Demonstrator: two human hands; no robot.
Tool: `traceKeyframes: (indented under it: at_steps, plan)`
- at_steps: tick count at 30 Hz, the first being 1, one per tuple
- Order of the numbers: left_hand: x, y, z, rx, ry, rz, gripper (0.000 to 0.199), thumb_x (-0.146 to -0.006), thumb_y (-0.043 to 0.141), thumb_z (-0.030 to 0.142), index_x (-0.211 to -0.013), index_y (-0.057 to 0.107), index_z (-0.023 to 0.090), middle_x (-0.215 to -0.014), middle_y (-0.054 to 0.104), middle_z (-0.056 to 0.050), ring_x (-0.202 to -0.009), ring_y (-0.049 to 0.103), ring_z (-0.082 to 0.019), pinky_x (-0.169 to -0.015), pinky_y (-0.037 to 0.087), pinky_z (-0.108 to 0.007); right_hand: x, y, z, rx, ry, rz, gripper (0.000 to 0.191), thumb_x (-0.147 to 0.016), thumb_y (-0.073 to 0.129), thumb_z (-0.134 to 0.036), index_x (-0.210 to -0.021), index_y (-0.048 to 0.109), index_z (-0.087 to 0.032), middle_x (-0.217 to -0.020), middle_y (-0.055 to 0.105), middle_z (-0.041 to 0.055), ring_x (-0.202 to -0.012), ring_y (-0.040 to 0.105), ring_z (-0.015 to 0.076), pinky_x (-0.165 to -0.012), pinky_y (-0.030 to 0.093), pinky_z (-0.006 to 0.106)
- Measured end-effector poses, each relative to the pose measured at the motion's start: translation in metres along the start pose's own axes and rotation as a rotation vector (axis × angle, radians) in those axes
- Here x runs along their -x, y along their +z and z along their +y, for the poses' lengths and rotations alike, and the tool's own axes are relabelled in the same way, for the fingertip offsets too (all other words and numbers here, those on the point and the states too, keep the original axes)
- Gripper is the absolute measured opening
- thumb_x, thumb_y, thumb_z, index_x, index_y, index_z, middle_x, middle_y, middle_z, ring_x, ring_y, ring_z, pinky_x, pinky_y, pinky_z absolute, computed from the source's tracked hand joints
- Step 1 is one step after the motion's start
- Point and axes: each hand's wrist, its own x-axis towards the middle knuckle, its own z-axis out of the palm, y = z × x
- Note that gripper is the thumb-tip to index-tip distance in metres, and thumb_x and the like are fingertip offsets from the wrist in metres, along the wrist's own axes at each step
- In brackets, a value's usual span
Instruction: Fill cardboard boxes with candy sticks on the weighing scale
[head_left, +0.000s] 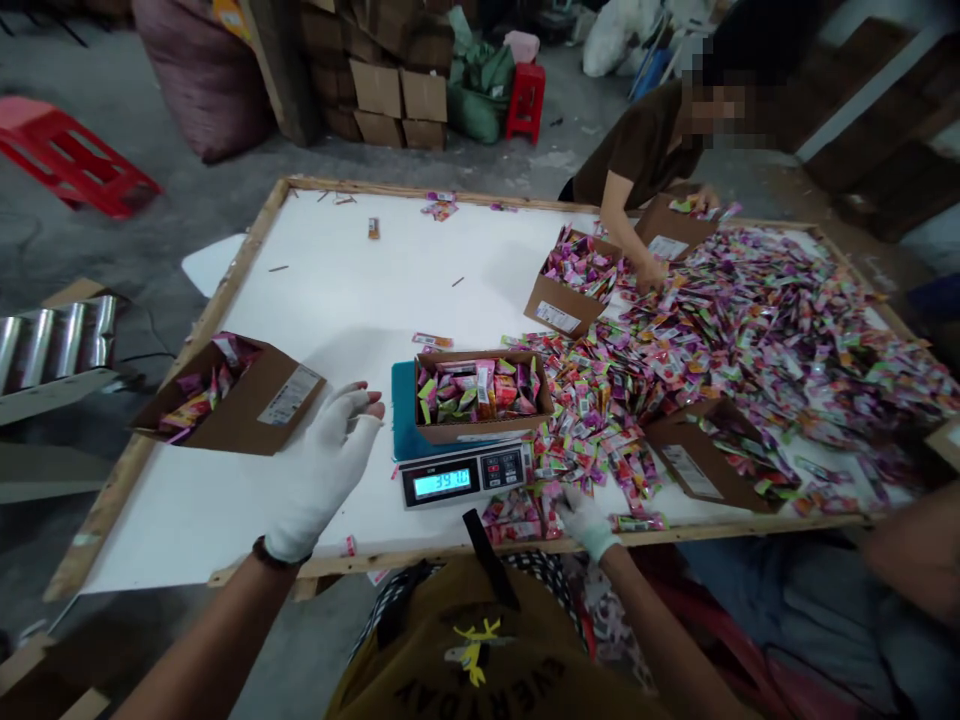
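Observation:
My left hand (330, 465), in a white glove with bare fingertips showing, hovers left of the digital scale (459, 480). Its fingers are spread and hold nothing. On the scale's teal plate (403, 410) rests an open cardboard box (487, 432) filled with small colourful snack packets (486, 388); the lit display seems to read 397.0. My right hand (583, 518), also gloved, is down among loose packets (514, 515) at the table's near edge, right of the scale. Its fingers look curled in; what they grip is hard to make out.
A tilted, part-filled box (247, 395) lies at the left. Loose packets (750, 320) heap over the right side, with another part-filled box (712, 460) among them. Across the table (345, 300), a co-worker (637, 160) reaches to the heap beside two boxes. A wooden rim edges the table.

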Motion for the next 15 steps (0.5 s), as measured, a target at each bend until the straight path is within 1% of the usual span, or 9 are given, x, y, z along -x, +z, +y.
traceKeyframes:
  at_steps: [2,3,5,6,8,9,11,13,15]
  plan:
    - [-0.001,-0.002,-0.006,0.006,-0.013,0.008,0.036,-0.093,0.056,0.047,-0.112,0.069,0.020,-0.130,0.067,-0.009,-0.127,0.059,-0.026,-0.116,0.040,-0.040,0.004,-0.033,-0.011,-0.082,-0.195,0.150,0.022,-0.097,0.047,-0.020,-0.104,0.068,-0.020,-0.096,0.072,0.0059,-0.091,0.067,0.0196,-0.086,0.055,0.033]
    - [-0.002,-0.002,-0.004,0.017,-0.011,0.013,0.036,-0.092,0.056,0.047,-0.112,0.069,0.021,-0.128,0.068,-0.009,-0.126,0.060,-0.026,-0.115,0.041,-0.040,0.007,-0.053,-0.022,-0.134,-0.338,0.270,0.022,-0.098,0.047,-0.023,-0.106,0.067,-0.020,-0.099,0.072,0.0066,-0.095,0.067,0.0206,-0.089,0.055,0.035]
    - [-0.004,0.000,0.006,0.054,-0.017,0.016,0.036,-0.092,0.056,0.046,-0.113,0.068,0.020,-0.125,0.070,-0.009,-0.123,0.061,-0.026,-0.113,0.042,-0.039,0.017,-0.095,-0.054,-0.222,-0.640,0.529,0.022,-0.098,0.051,-0.026,-0.113,0.067,-0.022,-0.109,0.072,0.0084,-0.104,0.067,0.0225,-0.096,0.054,0.038]
    - [-0.004,0.002,0.014,0.076,-0.023,0.007,0.035,-0.091,0.056,0.044,-0.114,0.068,0.020,-0.125,0.070,-0.008,-0.123,0.061,-0.026,-0.112,0.043,-0.038,0.022,-0.114,-0.074,-0.230,-0.714,0.619,0.024,-0.098,0.052,-0.026,-0.118,0.066,-0.021,-0.112,0.071,0.0088,-0.106,0.066,0.0225,-0.097,0.054,0.038]
    - [-0.002,0.005,0.033,0.115,-0.038,-0.030,0.035,-0.092,0.055,0.041,-0.117,0.067,0.020,-0.127,0.069,-0.008,-0.123,0.061,-0.025,-0.110,0.045,-0.038,0.030,-0.143,-0.113,-0.194,-0.757,0.685,0.028,-0.098,0.053,-0.025,-0.123,0.064,-0.021,-0.118,0.070,0.0097,-0.108,0.066,0.0225,-0.095,0.055,0.036]
    - [-0.001,0.006,0.041,0.125,-0.043,-0.049,0.036,-0.092,0.054,0.039,-0.119,0.066,0.020,-0.129,0.068,-0.008,-0.123,0.061,-0.025,-0.110,0.046,-0.038,0.033,-0.152,-0.129,-0.179,-0.758,0.687,0.030,-0.098,0.053,-0.026,-0.126,0.063,-0.021,-0.121,0.068,0.0104,-0.109,0.066,0.0228,-0.094,0.055,0.036]
    - [0.003,0.006,0.053,0.126,-0.042,-0.072,0.037,-0.092,0.053,0.037,-0.122,0.065,0.019,-0.132,0.067,-0.009,-0.127,0.059,-0.025,-0.112,0.045,-0.038,0.034,-0.159,-0.145,-0.196,-0.749,0.665,0.033,-0.099,0.054,-0.030,-0.129,0.063,-0.021,-0.127,0.066,0.0115,-0.110,0.066,0.0232,-0.094,0.056,0.036]
    - [0.004,0.005,0.055,0.128,-0.048,-0.082,0.039,-0.093,0.052,0.038,-0.125,0.064,0.019,-0.134,0.066,-0.010,-0.127,0.059,-0.025,-0.112,0.045,-0.038,0.029,-0.154,-0.135,-0.271,-0.700,0.659,0.033,-0.100,0.054,-0.036,-0.128,0.064,-0.021,-0.124,0.067,0.0115,-0.106,0.067,0.0228,-0.094,0.056,0.036]
    - [0.003,0.002,0.051,0.142,-0.070,-0.108,0.043,-0.094,0.052,0.041,-0.128,0.063,0.018,-0.133,0.066,-0.011,-0.123,0.061,-0.026,-0.111,0.046,-0.040,0.015,-0.138,-0.104,-0.332,-0.572,0.644,0.034,-0.100,0.052,-0.039,-0.124,0.066,-0.019,-0.117,0.070,0.0116,-0.102,0.068,0.0228,-0.095,0.055,0.037]
